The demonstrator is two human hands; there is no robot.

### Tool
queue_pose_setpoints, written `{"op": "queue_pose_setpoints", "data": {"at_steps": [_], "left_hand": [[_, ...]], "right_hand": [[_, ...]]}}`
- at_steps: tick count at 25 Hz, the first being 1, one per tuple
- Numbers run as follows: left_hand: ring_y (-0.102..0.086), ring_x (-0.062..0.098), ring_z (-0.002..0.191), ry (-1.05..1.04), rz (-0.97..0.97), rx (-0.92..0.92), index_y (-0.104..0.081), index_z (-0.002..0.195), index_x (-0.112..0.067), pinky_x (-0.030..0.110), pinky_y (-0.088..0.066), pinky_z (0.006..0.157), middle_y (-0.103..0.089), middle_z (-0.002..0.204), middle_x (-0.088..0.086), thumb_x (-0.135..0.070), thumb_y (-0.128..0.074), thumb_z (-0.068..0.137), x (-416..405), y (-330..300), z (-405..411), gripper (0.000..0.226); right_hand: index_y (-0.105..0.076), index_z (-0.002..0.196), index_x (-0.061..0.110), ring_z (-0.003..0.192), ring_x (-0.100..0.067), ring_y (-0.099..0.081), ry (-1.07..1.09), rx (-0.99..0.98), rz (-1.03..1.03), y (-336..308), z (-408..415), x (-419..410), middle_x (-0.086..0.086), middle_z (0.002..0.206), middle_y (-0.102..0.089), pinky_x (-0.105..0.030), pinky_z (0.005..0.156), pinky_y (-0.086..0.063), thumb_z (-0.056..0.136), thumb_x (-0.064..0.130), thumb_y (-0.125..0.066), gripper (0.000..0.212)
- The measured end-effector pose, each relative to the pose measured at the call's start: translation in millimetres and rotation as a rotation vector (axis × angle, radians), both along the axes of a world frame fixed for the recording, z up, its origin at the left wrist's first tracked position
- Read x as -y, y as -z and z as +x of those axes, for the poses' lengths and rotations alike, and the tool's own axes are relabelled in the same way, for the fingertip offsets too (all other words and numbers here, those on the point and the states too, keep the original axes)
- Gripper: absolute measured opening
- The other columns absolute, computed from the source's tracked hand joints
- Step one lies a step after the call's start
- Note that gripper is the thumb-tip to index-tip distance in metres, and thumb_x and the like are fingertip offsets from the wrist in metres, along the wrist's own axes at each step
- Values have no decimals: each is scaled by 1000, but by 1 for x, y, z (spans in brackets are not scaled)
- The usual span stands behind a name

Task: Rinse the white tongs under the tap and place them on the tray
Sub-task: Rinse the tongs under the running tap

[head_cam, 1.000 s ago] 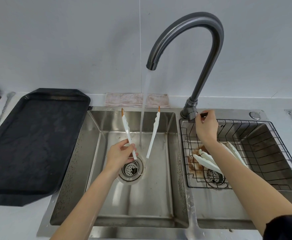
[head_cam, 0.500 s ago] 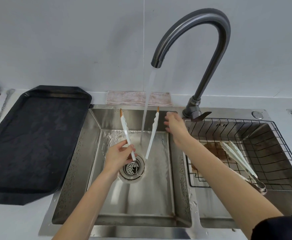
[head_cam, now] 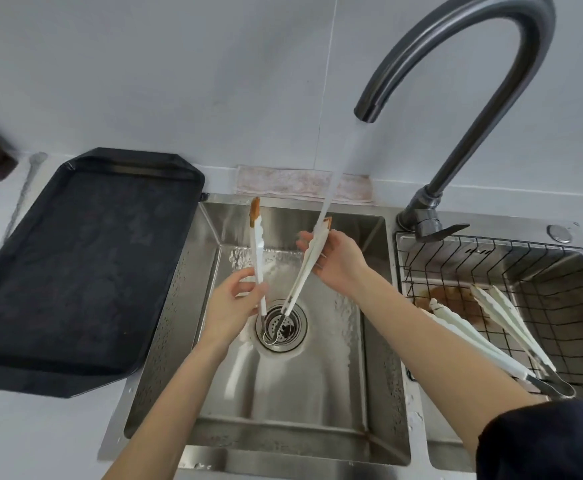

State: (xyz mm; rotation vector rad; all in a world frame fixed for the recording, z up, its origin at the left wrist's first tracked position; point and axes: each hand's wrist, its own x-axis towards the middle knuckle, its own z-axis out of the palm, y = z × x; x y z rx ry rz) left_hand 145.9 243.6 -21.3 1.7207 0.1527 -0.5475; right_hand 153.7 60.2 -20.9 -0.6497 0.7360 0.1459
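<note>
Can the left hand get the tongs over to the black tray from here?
Probably yes: the left hand grips one arm of the white tongs, and the tray lies bare just beside the sink.

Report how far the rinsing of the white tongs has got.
Done: the grey gooseneck tap is running. In hand: the left hand holds the open white tongs over the steel sink; the right hand rubs one arm in the stream. Brown residue remains on the other tip. Left: finish rinsing, then move them to the black rectangular tray.
</note>
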Motion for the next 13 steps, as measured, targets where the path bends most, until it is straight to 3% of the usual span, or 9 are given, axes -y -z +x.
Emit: {"op": "queue_pose_setpoints", "data": {"at_steps": [3, 6, 8, 9, 11, 13], "left_hand": [[-63, 16, 77, -1, 9, 1, -61, 108, -20, 21, -53, 66, -67, 98, 13, -16, -66, 82, -4, 2, 3, 27], [-62, 12, 73, 10, 26, 12, -61, 109, -21, 15, -48, 61, -67, 96, 9, -18, -67, 82, -5, 4, 3, 28], [-63, 13, 74, -1, 16, 3, -61, 110, -20, 14, -49, 60, -68, 93, 5, -18, -66, 82, -5, 3, 4, 29], [-64, 13, 76, -7, -2, -11, -62, 109, -21, 15, -52, 61, -67, 91, 3, -17, -66, 83, -5, 3, 4, 27], [-65, 16, 78, -26, -41, -49, -62, 100, -27, 15, -55, 60, -68, 86, 0, -15, -65, 83, -3, 2, 2, 20], [-66, 17, 80, -31, -54, -83, -59, 98, -29, 13, -55, 57, -68, 86, -1, -15, -64, 84, -1, 2, 0, 21]], "right_hand": [[-54, 87, 13, 90, -18, -59, -25, -16, -2, 7, 6, -3, -4, 95, -59, -24, 54, -47, 101, 27, -27, 34], [-56, 98, 13, 111, -22, -56, -3, -49, -7, 11, 8, -5, -8, 127, -57, -27, 68, -45, 100, 30, -32, 29], [-55, 91, 14, 123, -22, -53, 18, -61, 6, 15, 9, -5, -10, 135, -54, -25, 69, -44, 100, 31, -36, 27], [-54, 86, 13, 121, -20, -55, 32, -63, 13, 16, 10, -5, -10, 126, -58, -23, 65, -45, 99, 31, -38, 27], [-51, 80, 13, 86, -15, -64, 60, -49, 30, 19, 13, -5, -4, 88, -59, -21, 52, -47, 99, 32, -41, 29], [-50, 79, 12, 53, -11, -48, 121, -42, 46, 20, 17, -7, 0, 61, -44, -21, 49, -45, 97, 32, -44, 28]]}}
